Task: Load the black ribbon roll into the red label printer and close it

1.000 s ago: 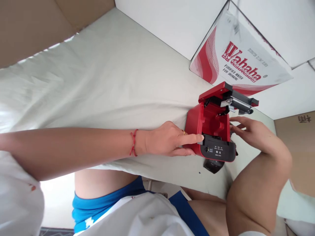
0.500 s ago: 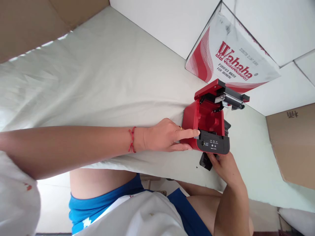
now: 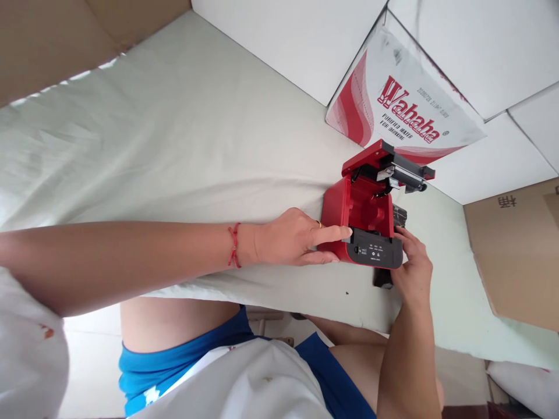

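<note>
A red and black label printer (image 3: 336, 209) stands on the pale cloth with its lid (image 3: 371, 157) raised, the red inside showing no roll. My left hand (image 3: 297, 238) grips the printer's left front corner, index finger stretched along the edge of the black button panel (image 3: 376, 249). Against the printer's right side is my right hand (image 3: 413, 267), its fingers bent round that edge and the thumb hidden. Just below the printer's front, partly behind my right hand, lies a black block-shaped thing (image 3: 383, 278). Another black object (image 3: 399, 216) sits beside the printer's right wall.
A white and red Wahaha water carton (image 3: 406, 116) stands behind the printer, against white tiles. Cardboard boxes stand at the right (image 3: 515, 250) and upper left (image 3: 52, 41). The cloth-covered surface (image 3: 196, 134) ends at its near edge, by my lap.
My right hand has moved from under the printer's front right corner up to its right side. The black block has shifted right with it. My left hand and the printer stay in place.
</note>
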Demonstrator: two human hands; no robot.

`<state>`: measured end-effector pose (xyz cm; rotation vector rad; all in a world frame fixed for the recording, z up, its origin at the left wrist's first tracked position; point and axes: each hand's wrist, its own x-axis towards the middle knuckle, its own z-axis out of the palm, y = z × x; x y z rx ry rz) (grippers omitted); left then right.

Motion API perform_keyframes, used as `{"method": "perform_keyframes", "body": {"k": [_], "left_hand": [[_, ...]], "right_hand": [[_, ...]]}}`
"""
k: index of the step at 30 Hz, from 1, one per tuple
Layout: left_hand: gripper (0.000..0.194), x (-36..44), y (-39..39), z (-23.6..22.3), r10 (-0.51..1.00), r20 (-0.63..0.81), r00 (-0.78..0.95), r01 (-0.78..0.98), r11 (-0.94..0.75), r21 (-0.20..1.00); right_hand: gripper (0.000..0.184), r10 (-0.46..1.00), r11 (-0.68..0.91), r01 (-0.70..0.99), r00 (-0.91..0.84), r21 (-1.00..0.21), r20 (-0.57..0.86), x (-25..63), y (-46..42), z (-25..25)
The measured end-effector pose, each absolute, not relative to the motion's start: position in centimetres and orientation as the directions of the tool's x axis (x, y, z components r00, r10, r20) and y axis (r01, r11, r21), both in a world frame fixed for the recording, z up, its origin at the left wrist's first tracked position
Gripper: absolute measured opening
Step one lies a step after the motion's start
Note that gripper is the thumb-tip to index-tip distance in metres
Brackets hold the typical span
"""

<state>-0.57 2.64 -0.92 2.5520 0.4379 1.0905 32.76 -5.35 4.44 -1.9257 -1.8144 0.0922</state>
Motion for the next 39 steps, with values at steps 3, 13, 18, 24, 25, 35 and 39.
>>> {"method": "perform_keyframes", "body": {"k": [3,13,18,24,25,35,39], "left_hand": [[0.052,-0.5,2.6,-0.9,0.404,0.633,0.660,0.149,-0.897,0.417],[0.052,-0.5,2.6,-0.9,0.435,0.570,0.697,0.188,-0.878,0.440],[0.052,-0.5,2.6,-0.9,0.406,0.618,0.673,0.162,-0.896,0.413],[0.052,-0.5,2.7,-1.0,0.422,0.588,0.691,0.173,-0.885,0.432],[0.052,-0.5,2.7,-1.0,0.419,0.592,0.689,0.169,-0.887,0.430],[0.053,-0.4,2.7,-1.0,0.409,0.604,0.684,0.170,-0.895,0.413],[0.054,-0.4,2.7,-1.0,0.398,0.624,0.672,0.176,-0.905,0.388]], "right_hand": [[0.033,0.933,-0.038,0.924,0.169,-0.380,0.317,32.9,-4.3,4.6],[0.038,0.915,-0.328,0.857,0.393,-0.398,0.094,33.1,-5.1,4.5],[0.042,0.867,-0.442,0.828,0.493,-0.346,0.074,33.7,-5.0,4.7],[0.060,0.843,-0.432,0.788,0.526,-0.439,0.115,36.0,-3.3,3.9],[0.061,0.859,-0.403,0.775,0.504,-0.487,0.091,36.3,-3.1,3.6],[0.037,0.970,-0.157,0.582,0.241,-0.798,-0.015,36.2,-2.9,3.1],[0.043,0.980,-0.170,0.630,0.189,-0.758,-0.062,35.5,-3.0,3.2]]}}
